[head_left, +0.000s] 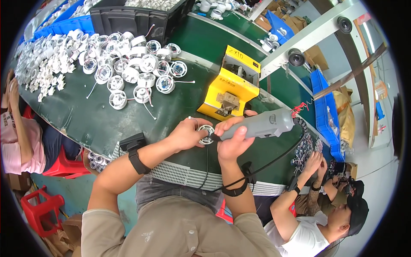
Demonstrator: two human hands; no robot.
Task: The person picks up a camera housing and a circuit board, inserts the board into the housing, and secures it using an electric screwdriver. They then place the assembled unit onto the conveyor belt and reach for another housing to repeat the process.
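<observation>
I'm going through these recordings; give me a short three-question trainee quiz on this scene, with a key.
1. Which of the person's hands holds the grey cylindrical power tool?
2. True or false: the yellow metal fixture stands to the right of the black plastic crate.
3. The left hand's grip is on:
A) a red plastic stool
B) a round white plastic part
C) a blue plastic bin

Key:
1. The right hand.
2. True.
3. B.

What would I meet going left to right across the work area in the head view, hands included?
Small white parts, round white housings, left hand, round white part, right hand, grey handheld tool, rightmost blue bin.
</observation>
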